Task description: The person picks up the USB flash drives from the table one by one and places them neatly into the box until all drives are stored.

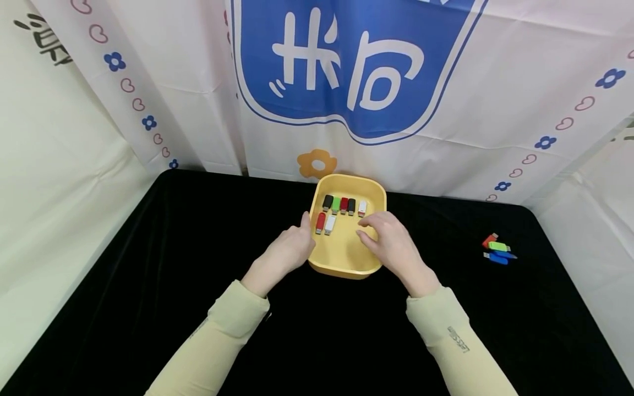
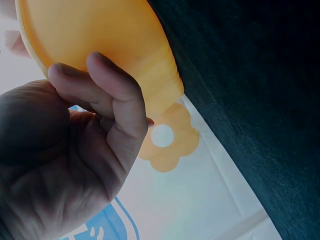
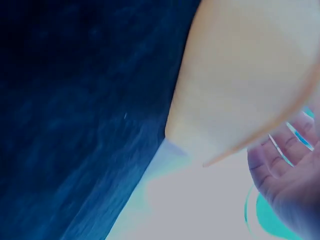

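Observation:
A yellow tray [image 1: 346, 269] stands on a black-covered table, its outer wall [image 2: 145, 75] large in the left wrist view. At the tray's left side, my left hand [image 1: 292, 246] grips the rim, with bent fingers against the outer wall. My right hand [image 1: 393, 242] reaches over the right rim, thumb and forefinger apart, nothing visible between them. Inside, a back row holds a black USB stick [image 1: 328, 202], a green one [image 1: 336, 204], a red one [image 1: 344, 205], another black one [image 1: 351, 206] and a white one [image 1: 362, 208]. A red USB stick [image 1: 321, 222] and a white one [image 1: 329, 224] lie in front.
To the right on the black cloth [image 1: 446, 242] lies a small pile: a red USB stick [image 1: 489, 240], a green one [image 1: 498, 246] and blue ones [image 1: 497, 258]. Behind the tray hangs a white printed curtain [image 1: 277, 148], close to the table's back edge.

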`<state>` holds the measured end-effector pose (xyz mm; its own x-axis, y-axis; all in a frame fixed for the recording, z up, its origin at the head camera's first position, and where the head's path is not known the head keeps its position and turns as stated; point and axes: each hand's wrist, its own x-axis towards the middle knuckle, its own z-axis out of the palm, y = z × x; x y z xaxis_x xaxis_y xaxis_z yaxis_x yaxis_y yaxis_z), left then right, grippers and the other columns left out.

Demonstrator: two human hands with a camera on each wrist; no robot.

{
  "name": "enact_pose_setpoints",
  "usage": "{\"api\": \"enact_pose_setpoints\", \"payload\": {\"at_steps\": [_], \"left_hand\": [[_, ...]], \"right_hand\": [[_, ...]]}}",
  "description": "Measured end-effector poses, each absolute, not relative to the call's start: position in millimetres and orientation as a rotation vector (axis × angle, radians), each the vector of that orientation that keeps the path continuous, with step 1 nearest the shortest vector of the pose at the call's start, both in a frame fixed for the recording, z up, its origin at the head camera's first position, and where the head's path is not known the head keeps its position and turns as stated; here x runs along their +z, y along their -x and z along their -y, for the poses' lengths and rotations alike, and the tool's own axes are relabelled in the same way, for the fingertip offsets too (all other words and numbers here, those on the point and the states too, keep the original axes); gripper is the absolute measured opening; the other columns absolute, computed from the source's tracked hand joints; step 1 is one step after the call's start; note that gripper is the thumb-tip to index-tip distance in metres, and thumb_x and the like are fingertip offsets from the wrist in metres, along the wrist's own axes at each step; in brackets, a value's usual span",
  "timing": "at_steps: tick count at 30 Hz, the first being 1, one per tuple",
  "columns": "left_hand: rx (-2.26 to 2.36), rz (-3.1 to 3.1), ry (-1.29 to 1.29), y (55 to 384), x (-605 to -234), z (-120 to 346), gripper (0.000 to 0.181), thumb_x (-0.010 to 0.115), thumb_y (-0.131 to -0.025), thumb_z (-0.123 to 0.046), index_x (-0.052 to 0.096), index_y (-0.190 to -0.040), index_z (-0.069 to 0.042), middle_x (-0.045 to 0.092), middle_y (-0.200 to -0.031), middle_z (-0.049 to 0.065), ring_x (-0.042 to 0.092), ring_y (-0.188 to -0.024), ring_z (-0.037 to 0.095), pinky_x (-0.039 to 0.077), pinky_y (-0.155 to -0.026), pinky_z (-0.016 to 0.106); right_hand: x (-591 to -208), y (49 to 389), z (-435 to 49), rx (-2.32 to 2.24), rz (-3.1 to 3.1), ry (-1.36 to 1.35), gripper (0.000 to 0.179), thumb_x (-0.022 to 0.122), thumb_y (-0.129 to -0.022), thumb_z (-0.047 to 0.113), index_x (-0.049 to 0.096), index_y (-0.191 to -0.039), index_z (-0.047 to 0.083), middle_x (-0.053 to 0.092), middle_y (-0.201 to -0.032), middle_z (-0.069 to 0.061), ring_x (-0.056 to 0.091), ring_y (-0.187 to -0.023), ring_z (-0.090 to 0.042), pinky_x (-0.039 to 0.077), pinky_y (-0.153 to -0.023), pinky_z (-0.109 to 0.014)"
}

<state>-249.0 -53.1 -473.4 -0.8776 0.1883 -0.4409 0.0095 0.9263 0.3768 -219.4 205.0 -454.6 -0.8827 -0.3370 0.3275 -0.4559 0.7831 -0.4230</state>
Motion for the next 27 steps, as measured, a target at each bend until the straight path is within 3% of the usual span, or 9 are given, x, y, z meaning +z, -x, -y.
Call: {"api": "enact_pose_setpoints", "payload": {"at_steps": [7,15,19,27], "left_hand": [[0.508,-2.594,-0.148,248,-471,52,0.088,0.052,-0.124,-0.025,-0.004,-0.188,-0.001,0.071,-0.086,0.006,0.058,-0.059,0.015,0.047,-0.053,0.029],[0.507,-2.603,-0.153,242,-463,52,0.085,0.051,-0.124,-0.022,-0.001,-0.188,0.000,0.071,-0.087,0.007,0.061,-0.063,0.017,0.050,-0.058,0.029],[0.506,-2.609,-0.161,242,-465,54,0.086,0.052,-0.124,-0.022,-0.001,-0.187,0.001,0.073,-0.087,0.007,0.063,-0.062,0.016,0.050,-0.056,0.028],[0.492,-2.610,-0.157,250,-476,55,0.088,0.054,-0.124,-0.025,-0.002,-0.187,0.001,0.073,-0.086,0.008,0.061,-0.061,0.017,0.048,-0.053,0.029]], "right_hand": [[-413,181,-230,0.848,2.734,-0.386,0.023,0.081,-0.109,0.006,0.082,-0.128,-0.007,0.082,-0.128,-0.028,0.075,-0.122,-0.047,0.061,-0.108,-0.065],[-408,171,-279,0.853,2.786,-0.225,0.035,0.079,-0.112,0.010,0.076,-0.141,-0.008,0.077,-0.140,-0.034,0.073,-0.130,-0.052,0.060,-0.111,-0.071],[-409,169,-311,0.815,2.854,-0.134,0.040,0.076,-0.114,0.010,0.070,-0.147,-0.011,0.072,-0.143,-0.039,0.069,-0.132,-0.056,0.053,-0.116,-0.077],[-420,162,-368,0.685,2.882,0.009,0.040,0.075,-0.111,0.006,0.067,-0.144,-0.015,0.069,-0.136,-0.044,0.067,-0.122,-0.061,0.053,-0.106,-0.078]]}}
